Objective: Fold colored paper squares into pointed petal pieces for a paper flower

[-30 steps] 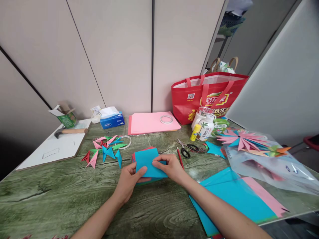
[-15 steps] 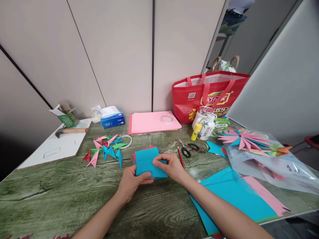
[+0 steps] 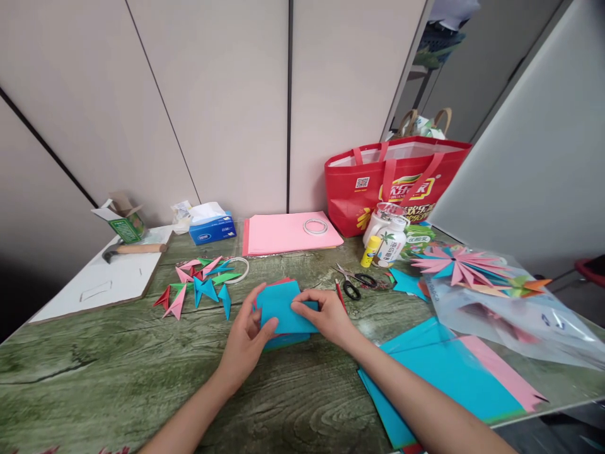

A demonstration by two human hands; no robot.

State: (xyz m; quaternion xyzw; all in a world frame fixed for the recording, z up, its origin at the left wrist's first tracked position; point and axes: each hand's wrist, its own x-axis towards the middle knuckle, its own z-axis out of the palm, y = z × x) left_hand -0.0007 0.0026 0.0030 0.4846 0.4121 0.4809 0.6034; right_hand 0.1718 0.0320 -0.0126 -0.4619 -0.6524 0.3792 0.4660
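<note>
Both hands hold a blue square of paper (image 3: 283, 304) just above a small stack of blue and red paper squares (image 3: 288, 341) on the green wood-grain table (image 3: 118, 372). My left hand (image 3: 246, 340) pinches the sheet's left edge with thumb on top and fingers raised behind it. My right hand (image 3: 326, 315) grips the sheet's right side, fingers curled over it. Folded paper points (image 3: 198, 284) in pink, blue, green and red lie to the left.
Scissors (image 3: 352, 282) and a red pencil (image 3: 339, 295) lie right of the hands. Large blue and pink sheets (image 3: 449, 372) lie at the right. Behind are pink paper (image 3: 283, 234) with a tape ring (image 3: 316, 226), a glue stick (image 3: 371, 251), bottles (image 3: 390, 236), a red bag (image 3: 392, 180), a tissue box (image 3: 212, 227) and a paper flower (image 3: 460, 263).
My left hand has shifted from under the sheet's lower left corner up along its left edge, lifting that side. My right hand has hardly moved.
</note>
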